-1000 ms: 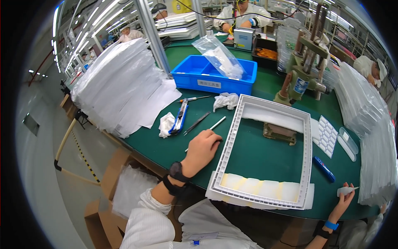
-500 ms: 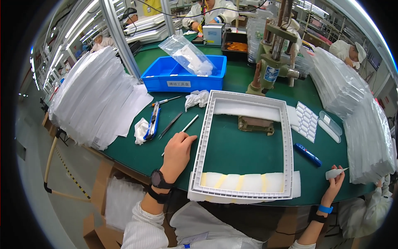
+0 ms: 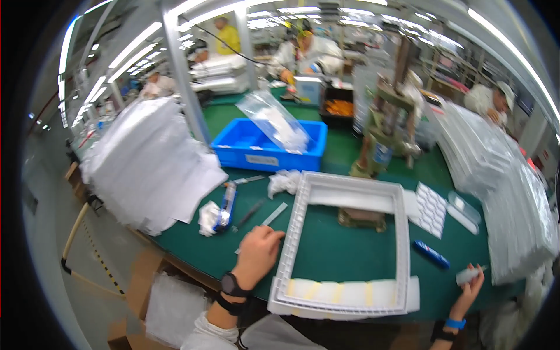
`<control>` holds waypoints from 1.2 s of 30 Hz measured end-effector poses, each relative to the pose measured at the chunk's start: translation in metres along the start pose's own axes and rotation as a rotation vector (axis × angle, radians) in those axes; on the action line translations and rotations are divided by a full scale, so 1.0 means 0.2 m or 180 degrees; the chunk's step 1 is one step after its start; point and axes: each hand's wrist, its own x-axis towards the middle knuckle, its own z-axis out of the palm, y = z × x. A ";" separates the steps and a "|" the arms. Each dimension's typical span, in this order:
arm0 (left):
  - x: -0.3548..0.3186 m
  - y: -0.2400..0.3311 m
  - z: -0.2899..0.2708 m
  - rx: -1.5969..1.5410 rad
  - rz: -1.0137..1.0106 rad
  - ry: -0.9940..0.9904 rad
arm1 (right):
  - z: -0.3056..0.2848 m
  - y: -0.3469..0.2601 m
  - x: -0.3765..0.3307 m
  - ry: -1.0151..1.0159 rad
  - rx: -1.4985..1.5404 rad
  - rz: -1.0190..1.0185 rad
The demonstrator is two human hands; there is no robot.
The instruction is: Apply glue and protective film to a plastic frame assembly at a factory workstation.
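Note:
A large white rectangular frame (image 3: 297,224) lies flat on the green table (image 3: 338,256). My left hand (image 3: 258,252), with a black watch on the wrist, rests curled against the frame's left rail. A grey flat strip (image 3: 273,214) lies just above that hand. My right hand (image 3: 468,284), with a blue wristband, is at the table's front right edge and holds a small white tube-like piece (image 3: 468,274). Pale yellowish pads (image 3: 341,290) line the frame's near rail.
A blue bin (image 3: 265,153) with a clear bag stands behind the frame. Tall stacks of white sheets rise at left (image 3: 149,166) and right (image 3: 513,198). A blue marker (image 3: 431,254), a blister tray (image 3: 430,209), crumpled cloths and a green press (image 3: 388,131) are nearby. Other workers sit beyond.
The view has shifted and blurred with head movement. My left hand stays on the frame's left rail. My right hand still holds the small white piece at the front right.

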 end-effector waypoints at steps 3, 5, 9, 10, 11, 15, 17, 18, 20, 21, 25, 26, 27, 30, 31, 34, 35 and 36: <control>-0.07 -0.06 0.07 -0.0106 -0.0027 0.0056 | -0.06 0.18 0.05 -0.0005 -0.0249 -0.0040; -0.12 -0.10 0.07 -0.0192 -0.0031 0.0300 | 0.12 -0.05 -0.04 0.0543 0.0085 -0.0464; -0.19 0.06 -0.18 -0.0559 0.0002 0.1513 | -0.10 -0.01 -0.09 0.0619 -0.0519 -0.1515; -0.32 0.13 -0.24 -0.0590 -0.0114 0.1687 | -0.13 -0.02 -0.07 0.0893 -0.0785 -0.1945; -0.39 0.12 -0.22 -0.0681 -0.0174 0.1783 | -0.06 0.01 -0.05 0.0671 -0.0813 -0.1930; -1.06 -0.03 -0.19 0.0142 -0.1296 0.1230 | 0.31 -0.12 -0.27 -0.0098 -0.0104 -0.2288; -1.41 -0.12 -0.21 0.0583 -0.2450 0.0963 | 0.48 -0.25 -0.43 -0.0376 0.0226 -0.2435; -1.56 -0.17 -0.22 0.1112 -0.2836 0.0979 | 0.56 -0.32 -0.51 -0.0511 0.0383 -0.2504; -1.82 -0.25 -0.25 0.2424 -0.3211 0.0771 | 0.67 -0.54 -0.69 -0.0690 0.0744 -0.2681; -1.95 -0.27 -0.26 0.3224 -0.3245 0.0500 | 0.76 -0.61 -0.78 -0.0957 0.0726 -0.2752; -2.22 -0.36 -0.29 0.1856 -0.4109 -0.0593 | 0.88 -0.65 -0.96 -0.2115 0.1420 -0.2507; -2.27 -0.38 -0.29 0.1019 -0.4184 -0.0261 | 0.89 -0.65 -1.00 -0.2252 0.1551 -0.2375; -2.30 -0.39 -0.29 0.0185 -0.4190 0.0089 | 0.91 -0.65 -1.03 -0.2271 0.1569 -0.2388; -2.07 -0.25 -0.28 0.1158 -0.3448 0.0996 | 0.95 -0.65 -1.13 -0.3163 0.1561 -0.1748; -2.15 -0.24 -0.27 0.1193 -0.3486 0.1011 | 0.96 -0.67 -1.18 -0.3451 0.1431 -0.1473; -2.25 -0.30 -0.25 0.1945 -0.3902 0.0223 | 1.02 -0.70 -1.27 -0.4319 0.0730 -0.0687; -2.24 -0.31 -0.26 0.1940 -0.3890 0.0234 | 1.05 -0.70 -1.28 -0.4569 0.0572 -0.0621; -2.13 -0.29 -0.28 0.1423 -0.3585 0.0596 | 1.08 -0.65 -1.28 -0.4715 0.0378 -0.0765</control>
